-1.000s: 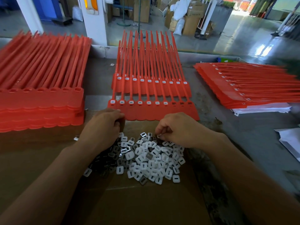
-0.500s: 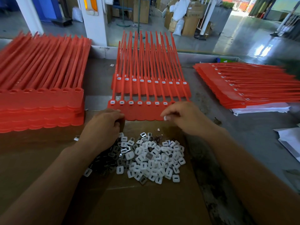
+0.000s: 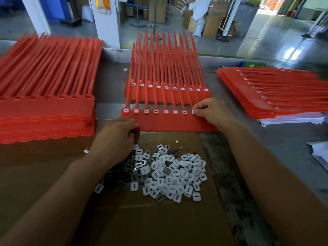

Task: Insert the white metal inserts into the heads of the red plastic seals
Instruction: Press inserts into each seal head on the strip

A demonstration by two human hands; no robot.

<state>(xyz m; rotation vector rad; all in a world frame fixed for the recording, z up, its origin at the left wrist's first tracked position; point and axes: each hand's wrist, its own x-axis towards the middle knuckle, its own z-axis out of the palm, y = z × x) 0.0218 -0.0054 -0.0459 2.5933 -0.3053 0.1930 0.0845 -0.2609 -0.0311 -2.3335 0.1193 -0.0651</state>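
A strip of joined red seals (image 3: 170, 121) lies in front of me, with white inserts in most of its heads. My right hand (image 3: 213, 110) pinches one white insert (image 3: 193, 111) at a head near the strip's right end. My left hand (image 3: 117, 139) rests curled at the strip's near left edge, above the pile of white inserts (image 3: 170, 173) on the cardboard; what its fingers hold is hidden. A second filled strip (image 3: 166, 89) lies just behind the first.
A tall stack of red seals with bare heads (image 3: 46, 110) stands at the left. Another stack of filled seals (image 3: 276, 93) lies at the right on white paper (image 3: 291, 119). Brown cardboard (image 3: 159, 219) covers the near table. More paper (image 3: 319, 153) sits far right.
My right hand has lifted from the insert pile and moved forward and right to the near strip's heads, carrying one white insert. My left hand has stayed in place.
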